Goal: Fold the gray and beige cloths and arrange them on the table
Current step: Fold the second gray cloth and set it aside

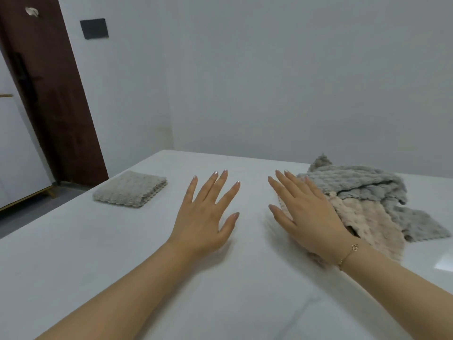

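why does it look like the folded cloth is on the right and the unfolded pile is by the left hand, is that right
Not quite. The head view shows the folded cloth on the left of the table, and the unfolded pile by the right hand, not the left hand.

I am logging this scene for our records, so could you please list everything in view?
folded cloth: one, beige-gray, far left of the table, lying flat.
gray cloth: one, gray, crumpled, right side of the table, lying over the beige one.
beige cloth: one, beige, unfolded, partly under the gray cloth and behind the right hand.
table: one, white.
door: one, dark brown, far left.
wall plate: one, black, on the gray wall.
bracelet: one, gold, on the right wrist.
left hand: open, fingers spread above the table.
right hand: open, beside the cloth pile.
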### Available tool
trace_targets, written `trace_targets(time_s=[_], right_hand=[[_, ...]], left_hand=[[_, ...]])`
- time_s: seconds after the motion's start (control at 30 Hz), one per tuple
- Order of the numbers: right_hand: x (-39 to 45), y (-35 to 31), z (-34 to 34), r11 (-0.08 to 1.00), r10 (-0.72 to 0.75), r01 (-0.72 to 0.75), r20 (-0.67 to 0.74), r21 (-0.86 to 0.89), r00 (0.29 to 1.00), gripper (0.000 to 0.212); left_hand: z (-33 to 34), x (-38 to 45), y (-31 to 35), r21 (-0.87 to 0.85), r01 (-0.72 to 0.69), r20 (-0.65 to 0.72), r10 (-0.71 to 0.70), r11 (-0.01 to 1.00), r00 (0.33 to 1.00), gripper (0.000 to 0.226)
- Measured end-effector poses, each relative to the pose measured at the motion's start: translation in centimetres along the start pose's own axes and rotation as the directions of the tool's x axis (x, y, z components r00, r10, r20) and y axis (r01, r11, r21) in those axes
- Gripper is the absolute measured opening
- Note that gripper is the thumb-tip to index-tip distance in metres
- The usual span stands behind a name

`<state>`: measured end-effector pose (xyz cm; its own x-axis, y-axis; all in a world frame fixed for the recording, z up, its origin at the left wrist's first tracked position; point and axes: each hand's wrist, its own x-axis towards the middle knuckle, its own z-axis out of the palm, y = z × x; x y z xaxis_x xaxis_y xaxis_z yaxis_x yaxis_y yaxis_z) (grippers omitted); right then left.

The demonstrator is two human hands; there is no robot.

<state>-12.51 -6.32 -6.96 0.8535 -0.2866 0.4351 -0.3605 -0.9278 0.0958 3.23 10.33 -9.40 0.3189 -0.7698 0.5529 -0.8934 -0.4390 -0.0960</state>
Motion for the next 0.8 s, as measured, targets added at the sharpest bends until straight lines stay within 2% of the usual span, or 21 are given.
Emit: trace_targets(time_s=[0.2,0.3,0.47,0.63,0.8], right_hand=[[-1.8,6.0,-2.2,0.998,0.056,-0.056,-0.003,0.037,0.998,0.062],[-1.4,9.5,-2.9,0.991,0.105,-0.105,0.009,0.086,0.994,0.052],[-0.7,13.4,-3.3,0.975,0.156,-0.164,0.064,0.153,0.986,0.045],[-1.1,16.2,-2.7,0.959,0.218,-0.239,0.14,0.155,0.966,0.047],[-1.5,17.6,-2.4,0.951,0.232,-0.253,0.132,0.177,0.964,0.045]], left_hand=[[-0.3,3.5,6.7,-0.166,-0.004,0.014,0.006,0.986,1.0,0.058],[0.2,5.4,9.0,-0.278,0.036,0.069,-0.018,0.96,0.997,0.054],[0.6,9.0,11.3,-0.308,0.035,0.097,-0.005,0.951,0.995,0.046],[0.9,14.0,14.7,-0.497,0.07,0.184,0.025,0.865,0.983,0.035],[3.0,17.4,17.4,-0.502,0.081,0.227,0.041,0.861,0.973,0.027]])
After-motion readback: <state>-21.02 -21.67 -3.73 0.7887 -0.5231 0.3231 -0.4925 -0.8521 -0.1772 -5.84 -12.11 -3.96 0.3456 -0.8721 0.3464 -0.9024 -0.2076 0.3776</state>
